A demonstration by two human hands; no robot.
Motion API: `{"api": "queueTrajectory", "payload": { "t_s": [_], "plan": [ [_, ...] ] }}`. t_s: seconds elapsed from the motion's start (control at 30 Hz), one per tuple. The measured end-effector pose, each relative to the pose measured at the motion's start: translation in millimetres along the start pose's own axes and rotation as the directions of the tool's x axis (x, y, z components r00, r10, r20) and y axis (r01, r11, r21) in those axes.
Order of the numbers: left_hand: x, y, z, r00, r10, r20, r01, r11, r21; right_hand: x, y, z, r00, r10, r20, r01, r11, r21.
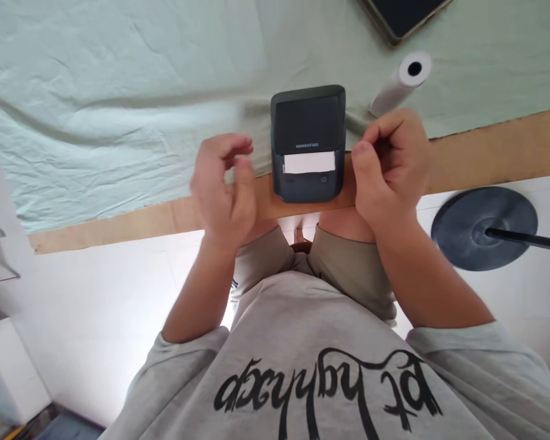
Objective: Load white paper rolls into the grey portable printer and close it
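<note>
A dark label printer (308, 122) stands at the table's front edge, with a white paper strip (310, 162) across its lower front. To its left is my left hand (224, 183), slightly blurred, its fingers curved and apart with nothing between them. Close by the printer's right side, my right hand (391, 162) is closed, thumb near the curled index finger. Whatever it may hold is hidden. Beyond my right hand a white paper roll (396, 87) with a black core stands on the green cloth.
Wrinkled pale green cloth (142, 73) covers the table above a bare wooden edge (495, 150). A dark flat device (403, 15) lies at the top right. On the floor at right sits a round black base (467, 229) with a pole.
</note>
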State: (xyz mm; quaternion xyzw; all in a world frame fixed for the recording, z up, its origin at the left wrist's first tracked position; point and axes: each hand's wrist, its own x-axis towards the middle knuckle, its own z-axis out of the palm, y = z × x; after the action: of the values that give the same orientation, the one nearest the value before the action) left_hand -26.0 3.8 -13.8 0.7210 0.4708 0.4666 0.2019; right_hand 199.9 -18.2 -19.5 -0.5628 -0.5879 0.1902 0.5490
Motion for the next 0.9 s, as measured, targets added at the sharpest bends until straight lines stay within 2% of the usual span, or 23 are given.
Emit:
{"api": "queueTrajectory", "payload": {
  "t_s": [0.07,0.13,0.2,0.23,0.47,0.6,0.8,0.9],
  "plan": [
    [-4,0,2.1,0.984,0.017,0.176,-0.027,0.998,0.052,-1,2,0,1.000,-0.011,-0.001,0.011,0.999,-0.030],
    [-8,2,3.2,0.941,-0.036,0.337,-0.009,0.991,0.131,-1,4,1,1.000,-0.010,0.003,0.010,0.999,-0.049],
    [-10,3,3.7,0.888,-0.097,0.449,-0.003,0.977,0.215,-2,8,2,1.000,0.006,0.018,-0.005,0.998,-0.060],
    [-10,4,4.0,0.875,-0.122,0.469,0.002,0.969,0.248,-2,10,3,1.000,0.014,0.022,-0.012,0.998,-0.064],
    [-9,6,10.0,0.878,-0.206,0.433,0.033,0.926,0.375,-2,17,6,0.999,-0.009,0.031,0.011,0.998,-0.068],
    [-9,7,11.1,0.880,-0.218,0.423,0.038,0.918,0.395,-1,15,5,1.000,-0.002,0.024,0.005,0.996,-0.086],
    [-6,9,11.4,0.867,-0.234,0.440,0.043,0.915,0.401,1,14,5,0.999,-0.010,0.044,0.011,1.000,-0.020],
    [-5,8,12.5,0.868,-0.237,0.437,0.067,0.927,0.368,2,12,6,0.999,-0.030,0.043,0.033,0.997,-0.067]
  ]
}}
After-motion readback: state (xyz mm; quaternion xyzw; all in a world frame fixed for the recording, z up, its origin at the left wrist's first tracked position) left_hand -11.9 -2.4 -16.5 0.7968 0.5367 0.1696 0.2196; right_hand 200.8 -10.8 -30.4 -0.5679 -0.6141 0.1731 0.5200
